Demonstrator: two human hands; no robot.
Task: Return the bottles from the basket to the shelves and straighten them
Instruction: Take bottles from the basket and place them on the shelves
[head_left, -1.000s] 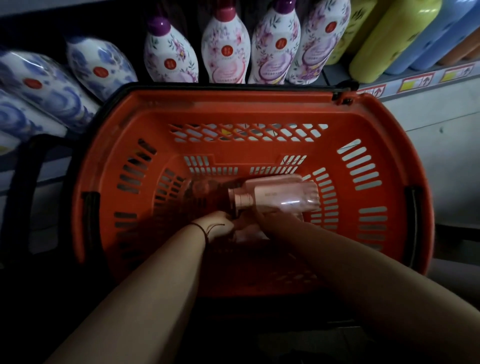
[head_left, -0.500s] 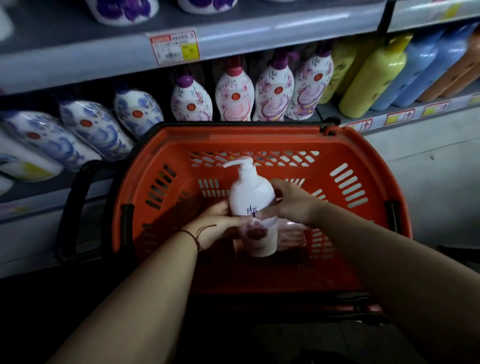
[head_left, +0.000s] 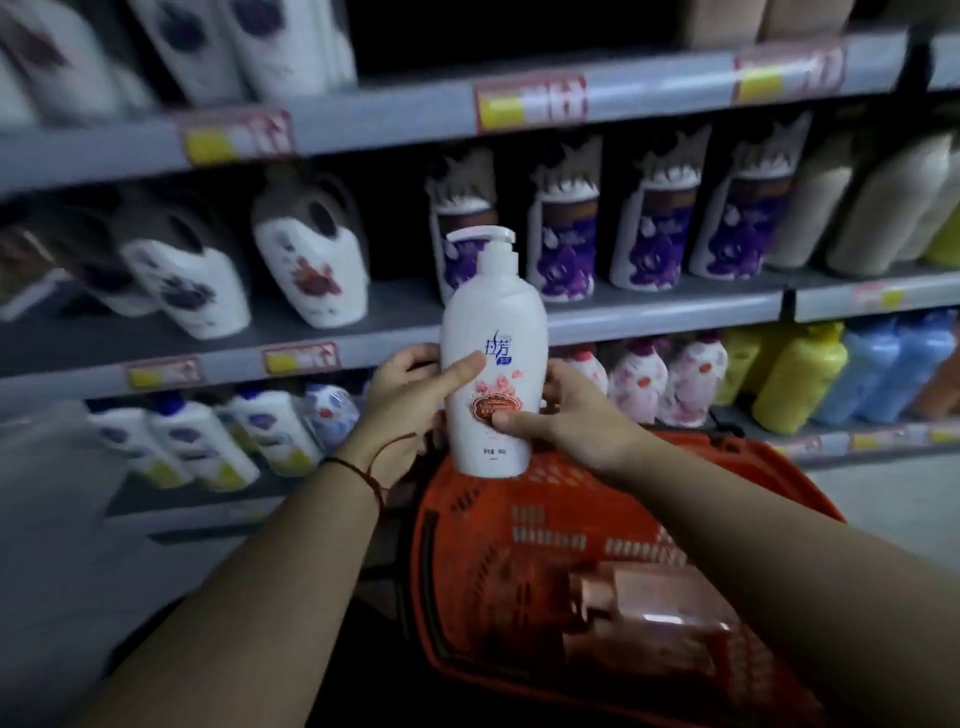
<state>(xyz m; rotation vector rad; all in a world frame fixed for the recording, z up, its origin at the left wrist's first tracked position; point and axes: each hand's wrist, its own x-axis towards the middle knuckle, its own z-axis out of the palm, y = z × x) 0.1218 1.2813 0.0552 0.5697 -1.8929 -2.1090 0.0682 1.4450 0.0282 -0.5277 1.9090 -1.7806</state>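
A: Hands first. What's each one got?

B: Both on the same white pump bottle (head_left: 493, 358), held upright above the far rim of the orange basket (head_left: 519, 535). Left hand (head_left: 410, 389) is wrapped round its left side, thumb across the front near the blue logo. Right hand (head_left: 563, 410) is curled round the lower right side, thumb pressed on the red label. Neither is open; fingers behind the bottle are hidden.

A: Pump?

B: Nozzle points left, in front of the middle shelf (head_left: 649, 314). Small print at the bottle's base is too small to read.

A: Anything left in the basket?

B: One pinkish copper-toned bottle (head_left: 644, 629) lying on its side on the basket floor, partly covered by the right forearm. Its cap end may point left, but it's dim and soft. The basket's near edge is cut off by the frame.

A: Shelves?

B: Heavy motion blur. Purple-labelled bottles (head_left: 649, 239) stand in a row behind the pump. White jugs (head_left: 311, 270) to the left are smeared and look tilted. Lower shelf: pink floral bottles (head_left: 670, 379), yellow bottles (head_left: 795, 379), then blue bottles (head_left: 893, 369). Price tags (head_left: 530, 101) unreadable.

A: Wrist?

B: Red string bracelet (head_left: 363, 473) on the left.
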